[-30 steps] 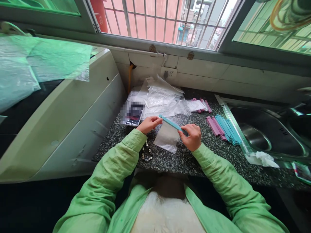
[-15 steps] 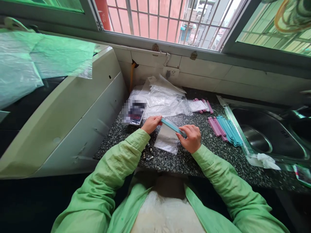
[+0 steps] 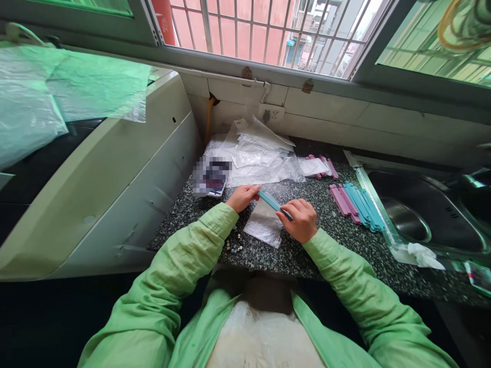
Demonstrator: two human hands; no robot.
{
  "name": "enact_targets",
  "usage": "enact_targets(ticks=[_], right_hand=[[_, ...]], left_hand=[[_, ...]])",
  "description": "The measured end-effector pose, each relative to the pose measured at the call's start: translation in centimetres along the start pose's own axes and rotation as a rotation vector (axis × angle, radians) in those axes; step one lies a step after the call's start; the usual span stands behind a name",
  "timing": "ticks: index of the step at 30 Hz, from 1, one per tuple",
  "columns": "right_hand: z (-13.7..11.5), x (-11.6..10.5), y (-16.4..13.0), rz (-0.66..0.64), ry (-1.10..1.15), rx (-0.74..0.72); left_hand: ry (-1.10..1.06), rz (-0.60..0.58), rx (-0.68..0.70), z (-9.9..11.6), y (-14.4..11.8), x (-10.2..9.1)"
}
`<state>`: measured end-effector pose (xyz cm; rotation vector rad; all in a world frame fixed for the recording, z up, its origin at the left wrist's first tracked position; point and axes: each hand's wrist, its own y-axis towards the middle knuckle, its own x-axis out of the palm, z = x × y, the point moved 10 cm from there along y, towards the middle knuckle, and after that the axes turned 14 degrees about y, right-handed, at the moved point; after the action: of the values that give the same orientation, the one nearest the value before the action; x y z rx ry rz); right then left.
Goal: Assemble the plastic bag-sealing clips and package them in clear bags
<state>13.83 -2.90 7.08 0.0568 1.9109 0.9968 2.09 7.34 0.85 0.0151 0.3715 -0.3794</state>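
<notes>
Between my two hands is a flat teal strip (image 3: 269,200), tilted down to the right above the counter. My left hand (image 3: 243,198) pinches its upper left end with thumb and fingers. My right hand (image 3: 299,219) grips its lower right end. Under the strip lies a clear plastic bag (image 3: 264,225) on the speckled dark counter. Small shiny metal bits (image 3: 233,246) are scattered by my left wrist. To the right of my hands rest several teal strips (image 3: 362,205) beside pink strips (image 3: 344,203), all of much the same flat shape.
A heap of clear plastic bags (image 3: 261,151) lies against the tiled wall, with a phone (image 3: 213,176) at its left. More pink strips (image 3: 332,168) lie beside a small white packet (image 3: 313,166). The sink (image 3: 433,194) is at right; a large pale appliance (image 3: 146,168) borders the left.
The strip has turned slightly in my hands, its edge now more toward me, and my left hand has moved a little to the right. Both hands still hold it.
</notes>
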Motion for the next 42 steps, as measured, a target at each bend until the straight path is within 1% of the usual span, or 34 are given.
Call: enact_targets(ticks=[4, 8, 12, 17, 21, 25, 31, 36, 42], right_hand=[[0.2, 0.4, -0.2, -0.031, -0.022, 0.005], [0.2, 0.7, -0.3, -0.05, -0.021, -0.002], [0.2, 0.5, -0.3, -0.04, -0.018, 0.01], [0.3, 0.4, -0.3, -0.037, -0.024, 0.031], [0.4, 0.4, -0.3, -0.034, 0.017, 0.038], [0.4, 0.2, -0.3, -0.023, 0.06, 0.043], [0.3, -0.1, -0.2, -0.004, 0.075, 0.022], [0.3, -0.3, -0.1, 0.004, 0.06, 0.025], [0.2, -1.0, 0.1, 0.047, 0.067, 0.034]], left_hand=[[0.007, 0.006, -0.011, -0.2, 0.0, 0.1], [0.047, 0.006, 0.024, 0.0, 0.1, 0.2], [0.087, 0.026, 0.061, 0.1, 0.2, 0.1], [0.117, 0.02, 0.057, -0.3, 0.3, 0.1], [0.027, -0.002, 0.026, -0.5, 0.3, 0.5], [-0.139, -0.039, -0.034, -0.9, 0.0, 1.0], [-0.371, -0.078, -0.048, -1.3, 0.1, 1.7], [-0.443, -0.093, -0.092, -1.5, 0.1, 1.8], [-0.486, -0.106, -0.145, -1.7, 0.0, 2.0]])
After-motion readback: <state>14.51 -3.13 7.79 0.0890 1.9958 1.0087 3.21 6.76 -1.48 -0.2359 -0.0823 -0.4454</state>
